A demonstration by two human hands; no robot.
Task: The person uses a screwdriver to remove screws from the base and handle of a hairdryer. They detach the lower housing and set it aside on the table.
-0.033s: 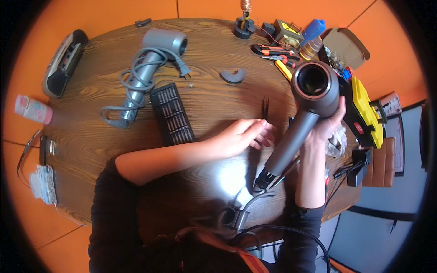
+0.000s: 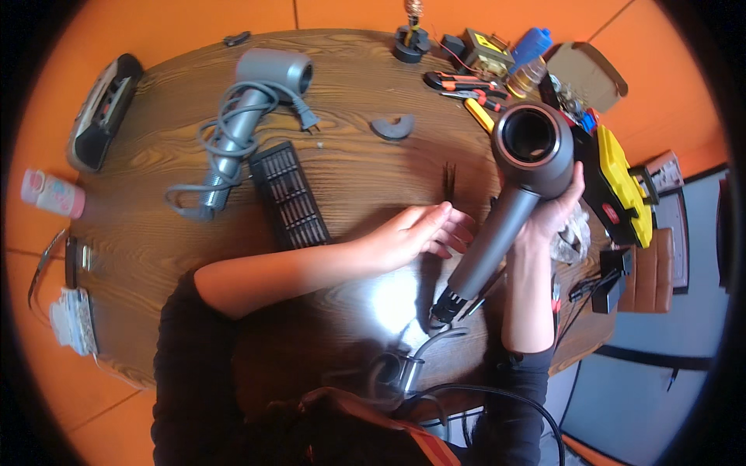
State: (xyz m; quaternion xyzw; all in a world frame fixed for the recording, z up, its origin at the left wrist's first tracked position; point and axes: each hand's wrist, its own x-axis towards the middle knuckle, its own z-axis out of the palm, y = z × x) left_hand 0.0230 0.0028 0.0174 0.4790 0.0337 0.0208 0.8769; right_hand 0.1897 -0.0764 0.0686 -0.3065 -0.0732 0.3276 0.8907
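Observation:
A dark grey hair dryer [image 2: 495, 242] is held up at the right, tilted, its round head uppermost and its open ring toward me. My right hand [image 2: 553, 217] grips it from behind, below the head; some of the fingers are hidden. The lower end of the handle shows exposed black parts, with a cable by it. Left of the handle is my left hand [image 2: 420, 233], open with loosely bent fingers and nothing in it. Beyond its fingertips lie thin dark pins [image 2: 450, 179]. A black case of screwdriver bits [image 2: 291, 194] lies beyond my left forearm.
A silver-grey hair dryer [image 2: 238, 136] wrapped in its cord lies at the far left. A grey C-shaped piece [image 2: 392, 127] is near the middle. Pliers [image 2: 474, 98], a yellow-handled tool [image 2: 479, 115] and a yellow-black toolbox [image 2: 624, 186] stand along the right side.
The whole view has shifted slightly. The fingers of my left hand have spread a little, and the hair dryer stays in my right hand.

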